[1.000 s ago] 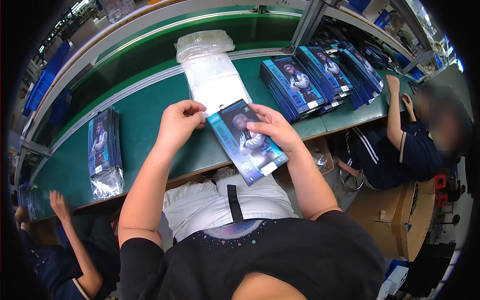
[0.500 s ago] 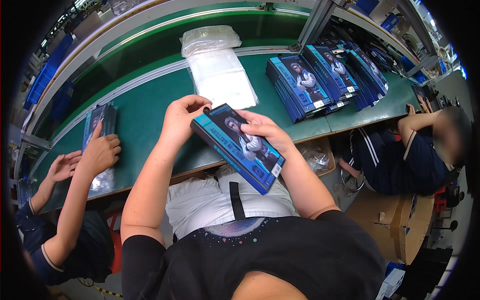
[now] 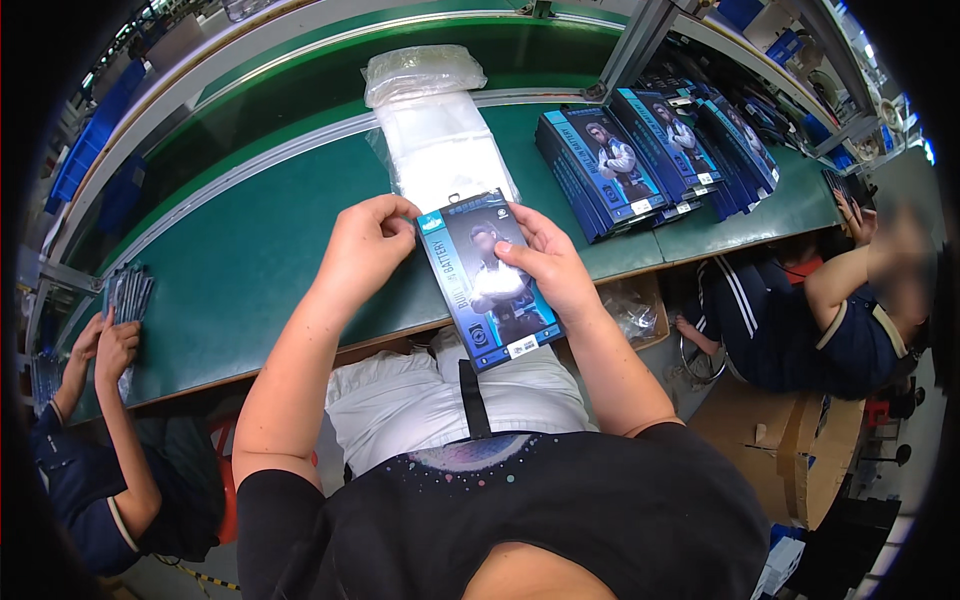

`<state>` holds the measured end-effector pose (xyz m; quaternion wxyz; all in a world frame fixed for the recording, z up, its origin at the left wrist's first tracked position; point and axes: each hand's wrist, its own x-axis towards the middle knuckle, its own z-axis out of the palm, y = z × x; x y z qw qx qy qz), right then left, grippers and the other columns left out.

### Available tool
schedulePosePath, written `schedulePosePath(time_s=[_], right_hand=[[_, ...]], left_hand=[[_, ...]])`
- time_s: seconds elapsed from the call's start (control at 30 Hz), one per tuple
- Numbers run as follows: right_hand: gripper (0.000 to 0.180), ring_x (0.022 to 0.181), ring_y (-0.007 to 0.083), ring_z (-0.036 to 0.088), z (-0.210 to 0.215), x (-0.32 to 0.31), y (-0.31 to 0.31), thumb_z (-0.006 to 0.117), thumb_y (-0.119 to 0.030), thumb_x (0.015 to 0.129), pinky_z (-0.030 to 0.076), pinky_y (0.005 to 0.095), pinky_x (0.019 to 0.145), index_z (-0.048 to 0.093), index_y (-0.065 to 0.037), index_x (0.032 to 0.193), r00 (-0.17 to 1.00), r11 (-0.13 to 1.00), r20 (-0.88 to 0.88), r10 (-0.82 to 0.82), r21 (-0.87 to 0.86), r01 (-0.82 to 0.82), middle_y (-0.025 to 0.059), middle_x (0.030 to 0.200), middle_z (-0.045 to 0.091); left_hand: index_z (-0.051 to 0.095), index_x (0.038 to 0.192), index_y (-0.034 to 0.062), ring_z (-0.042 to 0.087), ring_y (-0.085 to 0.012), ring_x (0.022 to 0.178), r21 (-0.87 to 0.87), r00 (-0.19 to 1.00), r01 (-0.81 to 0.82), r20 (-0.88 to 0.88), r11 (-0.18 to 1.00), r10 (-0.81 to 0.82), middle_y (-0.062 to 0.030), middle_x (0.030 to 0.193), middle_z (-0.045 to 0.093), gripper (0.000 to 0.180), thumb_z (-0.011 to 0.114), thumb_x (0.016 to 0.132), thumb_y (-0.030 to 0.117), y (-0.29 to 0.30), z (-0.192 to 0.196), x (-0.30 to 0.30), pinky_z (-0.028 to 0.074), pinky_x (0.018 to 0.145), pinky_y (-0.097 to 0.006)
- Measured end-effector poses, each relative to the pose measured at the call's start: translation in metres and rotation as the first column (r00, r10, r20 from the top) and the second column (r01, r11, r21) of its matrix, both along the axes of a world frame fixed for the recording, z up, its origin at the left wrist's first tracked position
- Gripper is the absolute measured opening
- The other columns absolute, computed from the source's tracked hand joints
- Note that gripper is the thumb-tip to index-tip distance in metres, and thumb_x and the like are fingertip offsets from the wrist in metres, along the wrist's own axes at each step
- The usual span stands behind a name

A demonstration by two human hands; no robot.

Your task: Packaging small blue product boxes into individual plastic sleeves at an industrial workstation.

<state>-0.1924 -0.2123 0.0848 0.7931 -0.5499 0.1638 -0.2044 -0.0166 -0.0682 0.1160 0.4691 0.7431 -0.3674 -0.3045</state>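
A thin box (image 3: 480, 285), dark blue and turquoise with a printed figure on its front, is tilted above my lap. My right hand (image 3: 555, 268) grips its right side, thumb lying across the front and fingers behind. My left hand (image 3: 368, 248) is curled in a pinch right at the box's upper left corner; whether anything small is between its fingertips cannot be made out. Just beyond the box, a stack of clear plastic bags (image 3: 440, 150) lies flat on the green table, partly covered by the box's top edge.
Stacks of similar boxes (image 3: 610, 170) stand on the table (image 3: 270, 255) at the right. A co-worker's hands (image 3: 110, 350) hold bagged items (image 3: 130, 292) at the far left. Another person (image 3: 850, 290) sits at the right, near a cardboard carton (image 3: 780, 450). A metal post (image 3: 635, 50) rises behind the stacks.
The box has turned more upright, its front now facing me more squarely. My left fingers have shifted slightly at its corner. The left co-worker's hands and bagged items moved further left.
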Motion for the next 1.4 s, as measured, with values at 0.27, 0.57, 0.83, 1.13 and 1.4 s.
schedulePosePath(time_s=[0.27,0.57,0.83,1.13,1.4], right_hand=[[0.042,0.093,0.0146,0.061,0.021,-0.009,0.002,0.065,-0.001,0.080,0.049,0.0261,0.081,0.046,0.006,0.117,0.996,1.000,-0.083,-0.013,0.008,0.013,0.0142,0.107,0.061],[0.040,0.091,0.0147,0.062,0.020,-0.006,0.012,0.067,0.001,0.079,0.051,0.0268,0.078,0.048,0.009,0.113,0.988,0.999,-0.149,-0.047,0.016,0.050,0.0159,0.103,0.063],[0.042,0.084,0.0157,0.064,0.014,-0.008,0.016,0.069,-0.005,0.078,0.051,0.0273,0.068,0.048,0.008,0.112,0.988,0.995,-0.138,-0.069,-0.085,0.057,0.0158,0.094,0.065],[0.044,0.090,0.0159,0.060,0.005,-0.007,0.015,0.066,-0.003,0.081,0.049,0.0271,0.079,0.049,0.009,0.120,0.973,0.984,-0.229,-0.019,-0.176,-0.022,0.0136,0.101,0.062],[0.019,0.064,0.0057,0.056,0.014,-0.011,0.029,0.072,-0.009,0.080,0.045,0.0202,0.057,0.055,-0.004,0.074,0.994,0.989,0.053,-0.091,0.119,0.084,0.0023,0.070,0.061]], left_hand=[[0.060,0.088,0.0026,0.057,-0.0239,0.067,-0.324,0.617,0.179,0.773,0.929,0.150,-0.0095,0.076,0.055,0.018,0.059,0.074,-0.008,0.011,-0.001,-0.024,0.047,0.059,-0.032],[0.059,0.085,0.0036,0.055,-0.0252,0.066,-0.345,0.585,0.147,0.786,0.927,0.200,-0.0087,0.075,0.053,0.019,0.060,0.070,-0.008,0.016,0.001,-0.027,0.046,0.057,-0.035],[0.057,0.084,0.0034,0.055,-0.0259,0.067,-0.408,0.729,0.100,0.651,0.908,0.212,-0.0096,0.075,0.052,0.019,0.061,0.069,-0.008,0.013,0.003,-0.024,0.045,0.058,-0.035],[0.056,0.083,0.0025,0.054,-0.0290,0.067,-0.205,0.595,0.227,0.803,0.952,0.031,-0.0112,0.074,0.050,0.022,0.062,0.065,-0.007,0.020,0.015,-0.036,0.044,0.058,-0.037],[0.051,0.108,-0.0005,0.056,-0.0095,0.083,-0.468,0.956,-0.251,-0.260,0.847,0.139,-0.0043,0.095,0.058,0.025,0.062,0.087,0.008,0.016,-0.006,-0.038,0.046,0.075,-0.022]])
